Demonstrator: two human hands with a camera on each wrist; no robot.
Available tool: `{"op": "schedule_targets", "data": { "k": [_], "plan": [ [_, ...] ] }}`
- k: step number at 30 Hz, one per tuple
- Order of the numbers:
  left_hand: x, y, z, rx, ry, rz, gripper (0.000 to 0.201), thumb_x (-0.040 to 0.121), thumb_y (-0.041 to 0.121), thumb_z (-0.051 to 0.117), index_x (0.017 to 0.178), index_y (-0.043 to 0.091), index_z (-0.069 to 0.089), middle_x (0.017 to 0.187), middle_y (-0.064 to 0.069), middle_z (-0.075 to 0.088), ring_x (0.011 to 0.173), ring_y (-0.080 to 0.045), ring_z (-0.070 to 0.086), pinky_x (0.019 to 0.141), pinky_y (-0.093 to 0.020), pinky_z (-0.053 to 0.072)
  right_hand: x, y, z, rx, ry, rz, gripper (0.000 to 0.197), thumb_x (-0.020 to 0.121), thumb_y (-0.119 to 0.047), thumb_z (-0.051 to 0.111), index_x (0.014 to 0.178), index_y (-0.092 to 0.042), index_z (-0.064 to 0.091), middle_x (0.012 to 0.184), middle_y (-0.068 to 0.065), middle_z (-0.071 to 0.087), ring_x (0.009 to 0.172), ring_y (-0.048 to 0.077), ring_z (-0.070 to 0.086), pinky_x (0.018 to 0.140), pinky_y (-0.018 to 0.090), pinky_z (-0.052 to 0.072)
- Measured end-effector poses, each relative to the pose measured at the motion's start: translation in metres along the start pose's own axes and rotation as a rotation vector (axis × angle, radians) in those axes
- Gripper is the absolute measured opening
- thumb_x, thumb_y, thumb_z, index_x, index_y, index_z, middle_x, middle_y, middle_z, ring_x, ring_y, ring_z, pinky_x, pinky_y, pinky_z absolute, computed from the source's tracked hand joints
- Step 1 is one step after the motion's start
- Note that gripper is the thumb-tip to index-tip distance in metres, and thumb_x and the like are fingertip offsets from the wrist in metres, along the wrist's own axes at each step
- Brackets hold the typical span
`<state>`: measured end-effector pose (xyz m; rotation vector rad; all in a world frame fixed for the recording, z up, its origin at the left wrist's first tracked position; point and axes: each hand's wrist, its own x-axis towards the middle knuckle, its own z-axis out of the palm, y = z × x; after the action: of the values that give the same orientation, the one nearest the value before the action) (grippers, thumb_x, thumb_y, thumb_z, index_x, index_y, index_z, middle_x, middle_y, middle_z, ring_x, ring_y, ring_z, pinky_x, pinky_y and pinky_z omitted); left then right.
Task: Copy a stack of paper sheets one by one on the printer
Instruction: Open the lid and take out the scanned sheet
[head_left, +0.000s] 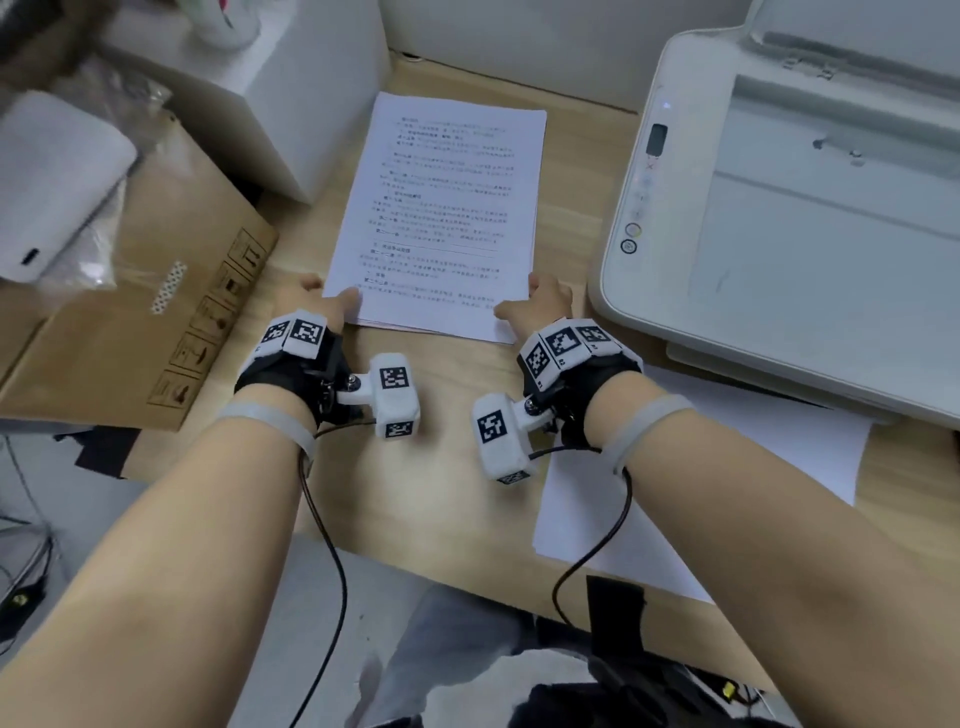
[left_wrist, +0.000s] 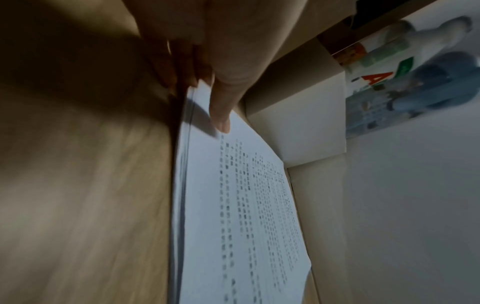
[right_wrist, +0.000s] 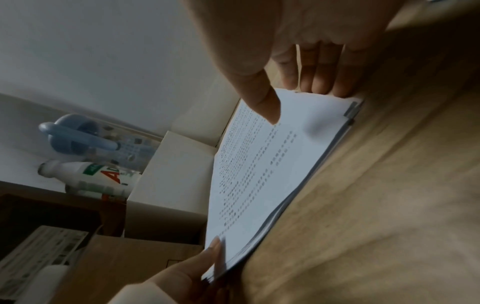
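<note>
Stack of paper sheets (head_left: 441, 218), printed side up, lying flat on the wooden desk (head_left: 447, 499) just left of the printer (head_left: 810, 218). The top sheet carries rows of small dark text; the wrist views show several sheet edges layered beneath it.

Left hand (head_left: 317, 301) at the stack's near left corner: thumb laid on the top sheet, fingers (left_wrist: 179, 67) against the stack's edge, so the corner is pinched between them. Right hand (head_left: 540, 301) at the near right corner: thumb hovering over the top sheet, fingers (right_wrist: 322, 74) extended along the stack's near edge, touching it. Whether this hand actually grasps the sheets cannot be told; the fingers appear straight.

Printer: white, lid closed, control panel on its side facing the stack. A blank white sheet (head_left: 691, 483) lies on the desk in front of the printer, partly under its front edge.

Left of the stack: a white box (head_left: 291, 88) standing on the desk, and nearer, a flat brown cardboard carton (head_left: 140, 322) with a white device (head_left: 57, 182) resting on it. Beyond the white box, a white bottle (right_wrist: 88, 179) with a green and red label.
</note>
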<state>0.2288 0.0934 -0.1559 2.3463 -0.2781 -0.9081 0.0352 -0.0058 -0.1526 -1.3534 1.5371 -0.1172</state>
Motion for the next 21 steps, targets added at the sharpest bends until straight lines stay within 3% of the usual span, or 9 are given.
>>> {"op": "schedule_targets", "data": {
  "k": [4,6,8,12,15,17,21],
  "plan": [
    [0.005,0.003,-0.003,-0.017,-0.015,0.015,0.032,0.083,0.027,0.071,0.111,0.016,0.063,0.103,-0.005,0.068,0.091,-0.025,0.064,0.084,-0.036,0.051,0.004,0.0,-0.001,-0.013,-0.017,0.012,0.064,0.088,-0.012,0.058,0.145,-0.008,0.029,0.145,0.01,0.026,0.131,0.025,0.037,0.105,0.037,0.039],
    [0.006,0.003,-0.004,0.009,0.011,0.03,0.023,0.084,0.026,0.071,0.101,0.013,0.064,0.094,-0.005,0.066,0.082,-0.024,0.06,0.068,-0.028,0.047,0.005,0.002,-0.002,-0.043,-0.016,0.005,0.063,0.088,-0.012,0.058,0.145,-0.008,0.029,0.146,0.01,0.025,0.132,0.024,0.035,0.106,0.03,0.035],
    [0.005,0.0,-0.007,0.041,0.053,0.047,0.019,0.084,0.029,0.071,0.093,0.013,0.065,0.089,-0.004,0.063,0.078,-0.022,0.056,0.06,-0.024,0.041,0.005,0.004,-0.001,-0.064,-0.017,-0.002,0.063,0.088,-0.013,0.058,0.144,-0.009,0.029,0.145,0.009,0.025,0.132,0.023,0.034,0.107,0.029,0.032],
    [0.007,-0.004,-0.014,0.043,0.087,0.056,0.025,0.085,0.034,0.066,0.088,0.01,0.07,0.084,-0.006,0.064,0.076,-0.022,0.055,0.067,-0.029,0.042,0.001,0.003,0.004,-0.106,-0.013,-0.017,0.064,0.087,-0.014,0.058,0.144,-0.011,0.03,0.145,0.008,0.024,0.132,0.024,0.033,0.109,0.031,0.031],
    [0.002,0.0,-0.016,0.03,0.162,0.048,0.034,0.088,0.038,0.059,0.103,0.012,0.073,0.094,-0.01,0.067,0.086,-0.027,0.059,0.072,-0.029,0.042,-0.002,0.003,0.007,-0.132,0.011,-0.038,0.066,0.086,-0.015,0.059,0.145,-0.013,0.03,0.145,0.008,0.024,0.133,0.024,0.03,0.11,0.032,0.029],
    [-0.001,0.003,-0.015,0.039,0.197,0.077,0.033,0.089,0.037,0.055,0.104,0.015,0.074,0.094,-0.009,0.067,0.086,-0.027,0.058,0.072,-0.028,0.041,-0.005,0.003,0.008,-0.183,0.01,-0.06,0.069,0.085,-0.015,0.061,0.146,-0.014,0.028,0.144,0.007,0.023,0.134,0.024,0.026,0.11,0.03,0.027],
    [-0.011,0.01,-0.02,0.004,0.22,0.188,0.025,0.088,0.032,0.056,0.07,0.018,0.066,0.077,-0.006,0.058,0.072,-0.024,0.051,0.065,-0.029,0.042,-0.02,0.0,0.01,-0.284,-0.031,-0.179,0.089,0.077,-0.021,0.074,0.148,-0.02,0.02,0.151,0.005,0.012,0.139,0.023,0.013,0.113,0.033,0.022]
  ]
}}
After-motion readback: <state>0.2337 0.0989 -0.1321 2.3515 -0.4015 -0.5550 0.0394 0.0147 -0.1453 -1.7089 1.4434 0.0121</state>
